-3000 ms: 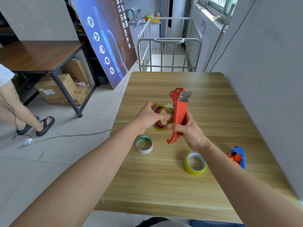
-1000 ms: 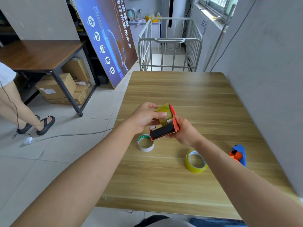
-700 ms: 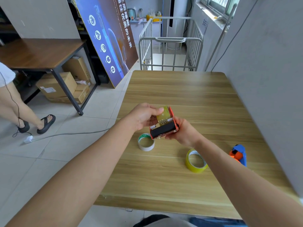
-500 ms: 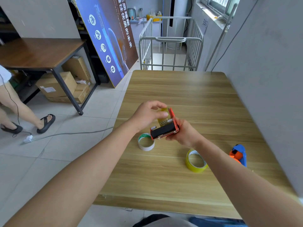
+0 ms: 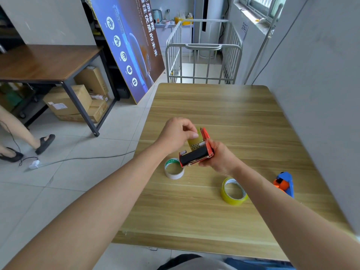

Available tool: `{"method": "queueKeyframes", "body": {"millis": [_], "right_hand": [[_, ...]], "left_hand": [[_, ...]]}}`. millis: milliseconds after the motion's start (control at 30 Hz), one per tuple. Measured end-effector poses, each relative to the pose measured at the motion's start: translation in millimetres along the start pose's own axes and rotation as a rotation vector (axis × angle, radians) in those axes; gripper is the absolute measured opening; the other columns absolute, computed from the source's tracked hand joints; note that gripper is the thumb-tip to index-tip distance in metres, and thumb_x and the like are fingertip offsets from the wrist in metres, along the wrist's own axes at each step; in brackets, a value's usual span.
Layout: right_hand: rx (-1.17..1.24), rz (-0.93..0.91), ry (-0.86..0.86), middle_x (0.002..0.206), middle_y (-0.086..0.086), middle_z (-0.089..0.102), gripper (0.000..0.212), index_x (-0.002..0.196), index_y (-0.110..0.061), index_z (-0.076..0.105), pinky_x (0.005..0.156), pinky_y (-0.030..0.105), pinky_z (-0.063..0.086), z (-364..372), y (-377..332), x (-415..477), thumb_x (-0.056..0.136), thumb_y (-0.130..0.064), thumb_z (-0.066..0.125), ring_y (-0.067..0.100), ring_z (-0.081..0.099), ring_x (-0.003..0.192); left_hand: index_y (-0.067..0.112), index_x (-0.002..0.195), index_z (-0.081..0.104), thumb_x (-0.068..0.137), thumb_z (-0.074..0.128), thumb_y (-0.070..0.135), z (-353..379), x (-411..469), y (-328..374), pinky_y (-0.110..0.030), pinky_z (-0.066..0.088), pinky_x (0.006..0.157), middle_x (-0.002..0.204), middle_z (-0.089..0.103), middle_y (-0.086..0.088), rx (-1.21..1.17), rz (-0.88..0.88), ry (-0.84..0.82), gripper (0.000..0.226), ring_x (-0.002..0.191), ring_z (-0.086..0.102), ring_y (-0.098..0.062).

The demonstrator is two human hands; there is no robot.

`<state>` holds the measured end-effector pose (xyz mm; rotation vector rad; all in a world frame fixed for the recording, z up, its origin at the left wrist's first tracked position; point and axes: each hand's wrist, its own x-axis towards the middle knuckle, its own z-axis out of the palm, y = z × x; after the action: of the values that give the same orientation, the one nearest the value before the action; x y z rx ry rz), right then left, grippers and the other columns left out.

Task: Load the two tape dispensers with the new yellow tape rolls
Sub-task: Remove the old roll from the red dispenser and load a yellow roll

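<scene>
My right hand (image 5: pixel 220 158) grips the red tape dispenser (image 5: pixel 195 155) above the table, turned so its black roller faces me. A yellow tape roll sits in it, and a strip of yellow tape (image 5: pixel 195 142) runs up from the roller. My left hand (image 5: pixel 176 134) pinches the top end of that strip with thumb and fingers. A second yellow tape roll (image 5: pixel 233 190) lies flat on the wooden table (image 5: pixel 214 106) to the right. The blue and orange dispenser (image 5: pixel 284 184) lies near the table's right edge, partly hidden by my right forearm.
A spent white cardboard core (image 5: pixel 174 168) with green print lies under the red dispenser. A grey wall (image 5: pixel 315 84) borders the table on the right. A metal cart (image 5: pixel 203 61) stands behind it. A person's legs (image 5: pixel 21 137) and a cable (image 5: pixel 78 158) are on the floor at left.
The red dispenser went from upright to tilted with its roller toward me. My left hand shifted from the roll to the tape's free end and has lifted it slightly. The person at left walked further left.
</scene>
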<state>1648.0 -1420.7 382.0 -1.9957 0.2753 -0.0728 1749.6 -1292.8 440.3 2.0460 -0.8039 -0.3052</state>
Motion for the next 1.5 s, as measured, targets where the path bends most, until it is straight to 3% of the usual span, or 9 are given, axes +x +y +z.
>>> {"method": "queueKeyframes", "body": {"millis": [100,200,400,567,700,933,1033,1200,1500], "right_hand": [[0.037,0.021,-0.033,0.076,-0.011,0.06,0.058,0.083,-0.036,0.055,0.075,0.029,0.053,0.2,0.3,1.1,0.064,0.017,0.069,0.006,0.058,0.073],[0.104,0.041,-0.079,0.07,-0.015,0.064,0.056,0.086,-0.032,0.058,0.068,0.019,0.052,-2.2,0.5,1.0,0.064,0.019,0.068,0.004,0.059,0.073],[0.055,0.118,-0.134,0.095,-0.007,0.062,0.055,0.108,-0.02,0.061,0.098,0.031,0.041,-2.2,6.7,-2.1,0.063,0.009,0.074,0.01,0.039,0.109],[0.089,0.145,-0.164,0.084,-0.004,0.063,0.054,0.101,-0.03,0.062,0.074,0.014,0.047,-1.7,9.3,-5.2,0.064,0.009,0.072,0.006,0.056,0.082],[0.067,0.183,-0.219,0.066,-0.015,0.063,0.042,0.082,-0.029,0.061,0.062,0.01,0.046,-3.9,7.6,-4.2,0.068,0.01,0.07,0.001,0.058,0.066],[0.081,0.202,-0.365,0.042,-0.024,0.055,0.045,0.051,-0.042,0.065,0.063,0.012,0.041,-7.6,1.2,-7.6,0.076,-0.004,0.073,-0.011,0.054,0.049],[0.097,0.212,-0.37,0.061,-0.022,0.067,0.017,0.069,-0.036,0.07,0.071,0.017,0.045,-9.8,-3.0,-10.6,0.063,-0.023,0.079,-0.007,0.061,0.063],[0.162,0.234,-0.466,0.083,-0.009,0.072,0.026,0.086,-0.026,0.071,0.083,0.027,0.049,-15.8,-13.7,-14.0,0.061,-0.029,0.075,0.011,0.066,0.081],[0.485,0.234,-0.526,0.078,-0.007,0.072,0.022,0.09,-0.023,0.068,0.066,0.021,0.054,-6.7,-18.2,-26.2,0.068,-0.019,0.07,0.009,0.066,0.071]], "left_hand": [[0.027,0.062,0.056,0.079,0.066,0.012,-2.1,3.0,1.3,-0.026,0.045,0.066,0.066,0.059,0.011,0.082,0.029,-0.047,0.025,0.067,0.055,-0.009],[0.023,0.064,0.055,0.082,0.063,0.007,-3.1,2.9,2.7,-0.037,0.053,0.071,0.064,0.062,0.005,0.037,0.007,-0.12,0.025,0.064,0.059,-0.014],[0.02,0.075,0.055,0.078,0.065,0.0,-6.4,5.8,6.6,-0.02,0.049,0.065,0.067,0.06,0.001,-0.076,-0.003,-0.196,0.023,0.06,0.054,-0.009],[0.023,0.073,0.047,0.073,0.068,-0.007,-5.5,3.8,2.2,-0.015,0.047,0.055,0.063,0.057,0.004,-0.012,-0.015,-0.16,0.037,0.045,0.05,0.005],[0.019,0.077,0.049,0.072,0.069,-0.005,-6.2,4.7,1.5,-0.037,0.054,0.07,0.062,0.059,0.003,-0.02,-0.027,-0.109,0.033,0.055,0.055,-0.011],[0.018,0.077,0.047,0.073,0.069,-0.004,-4.2,2.6,-0.8,-0.034,0.052,0.067,0.065,0.06,0.001,0.001,-0.038,-0.07,0.032,0.058,0.054,-0.013],[0.018,0.077,0.048,0.074,0.067,-0.004,-5.3,3.7,-1.5,-0.023,0.045,0.054,0.064,0.062,0.002,0.009,-0.054,-0.047,0.029,0.055,0.054,-0.008],[0.017,0.071,0.049,0.075,0.059,-0.01,-10.2,3.7,-1.2,-0.012,0.037,0.036,0.064,0.058,-0.003,-0.132,-0.179,-0.068,0.029,0.051,0.05,-0.011],[0.011,0.067,0.05,0.087,0.037,-0.01,-21.6,5.8,-11.6,-0.014,0.038,0.03,0.06,0.048,-0.01,-0.314,-0.389,-0.133,0.031,0.029,0.047,-0.006]]}}
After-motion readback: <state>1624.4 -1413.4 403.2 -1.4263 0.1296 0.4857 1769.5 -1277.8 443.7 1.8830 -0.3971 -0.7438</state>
